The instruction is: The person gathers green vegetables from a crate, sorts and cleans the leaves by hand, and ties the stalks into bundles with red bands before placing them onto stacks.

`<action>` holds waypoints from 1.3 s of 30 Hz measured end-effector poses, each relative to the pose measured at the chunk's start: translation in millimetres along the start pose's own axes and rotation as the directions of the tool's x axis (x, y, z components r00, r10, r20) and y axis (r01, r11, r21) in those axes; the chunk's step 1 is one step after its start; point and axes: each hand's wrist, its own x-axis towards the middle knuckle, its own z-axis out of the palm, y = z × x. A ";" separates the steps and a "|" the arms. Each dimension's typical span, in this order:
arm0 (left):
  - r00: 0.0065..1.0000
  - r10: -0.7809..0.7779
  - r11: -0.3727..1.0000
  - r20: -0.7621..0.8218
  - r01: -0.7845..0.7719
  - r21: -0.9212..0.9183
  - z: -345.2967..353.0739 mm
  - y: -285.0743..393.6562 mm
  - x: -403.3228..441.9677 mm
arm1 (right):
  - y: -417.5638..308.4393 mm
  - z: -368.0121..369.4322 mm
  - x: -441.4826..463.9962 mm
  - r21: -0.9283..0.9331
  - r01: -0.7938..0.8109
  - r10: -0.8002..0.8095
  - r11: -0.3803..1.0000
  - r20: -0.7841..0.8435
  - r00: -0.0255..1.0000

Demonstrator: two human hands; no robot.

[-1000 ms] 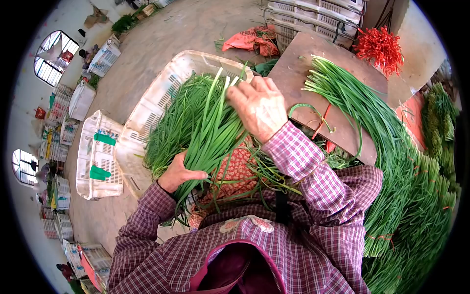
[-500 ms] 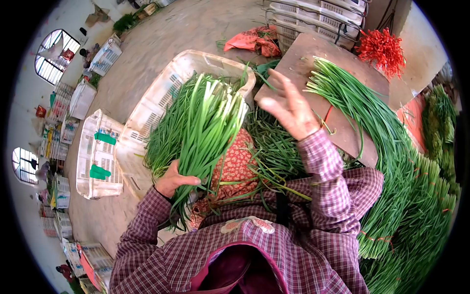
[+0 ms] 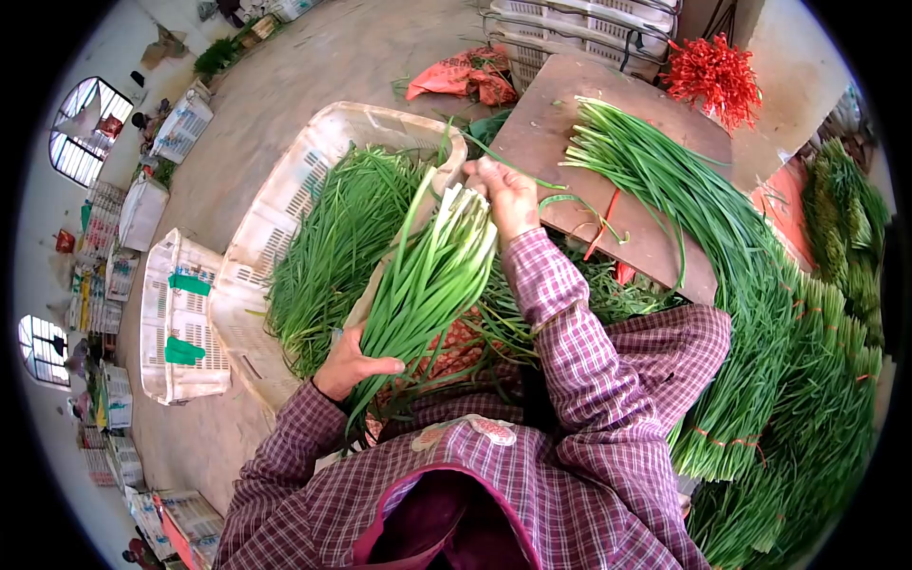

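Observation:
My left hand (image 3: pixel 355 367) is wrapped around the lower leafy part of a bunch of garlic chives (image 3: pixel 427 285), whose pale cut ends point up and away. At those pale ends, my right hand (image 3: pixel 506 198) has its fingers pinched together against the stalks. One stalk stands out to the left of the bunch. Behind it, a large white plastic crate (image 3: pixel 328 142) holds more loose garlic chives (image 3: pixel 332 247). To the right, another pile of chives (image 3: pixel 627 147) lies on a brown board (image 3: pixel 532 123), beside a red tie (image 3: pixel 602 226).
Tied chive bundles (image 3: pixel 731 418) are heaped at my right side. A cluster of red ties (image 3: pixel 714 84) sits at the board's far corner, near stacked white crates (image 3: pixel 579 33). A smaller crate (image 3: pixel 180 318) stands left, and an orange-red sack (image 3: pixel 465 76) lies on the floor.
My right hand has come down and left from above the board, its spread fingers closing at the pale stalk ends. The held bunch has moved slightly right, away from the crate.

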 end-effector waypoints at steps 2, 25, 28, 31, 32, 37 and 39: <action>0.999 0.035 0.998 -0.009 -0.034 0.055 -7.1 -5.7 3.0 | -21.6 -10.6 -2.8 0.015 -0.064 0.062 0.998 0.090 0.994; 0.992 0.111 0.982 -0.053 -0.101 0.160 -8.8 -1.1 5.4 | -39.5 -22.0 -18.2 -0.420 0.286 -0.312 0.861 0.009 0.950; 0.991 0.104 0.988 -0.089 -0.092 0.127 -8.7 2.2 3.2 | -62.7 -17.0 -47.0 -0.699 0.562 -0.594 0.443 0.240 0.768; 0.989 0.116 0.986 -0.096 -0.104 0.127 -8.6 -0.2 8.2 | -63.6 -0.3 -70.7 -0.749 0.647 -0.540 0.145 0.488 0.686; 0.987 0.131 0.981 -0.089 -0.116 0.153 -8.3 -0.9 8.8 | -56.8 5.5 -71.0 -0.743 0.652 -0.503 0.151 0.510 0.698; 0.982 0.158 0.971 -0.105 -0.135 0.199 -7.4 3.4 6.6 | -55.8 20.3 -71.2 -0.715 0.697 -0.501 0.047 0.587 0.636; 0.979 0.177 0.958 -0.099 -0.148 0.245 -8.2 3.0 7.3 | -50.8 22.1 -67.3 -0.705 0.709 -0.488 0.002 0.618 0.616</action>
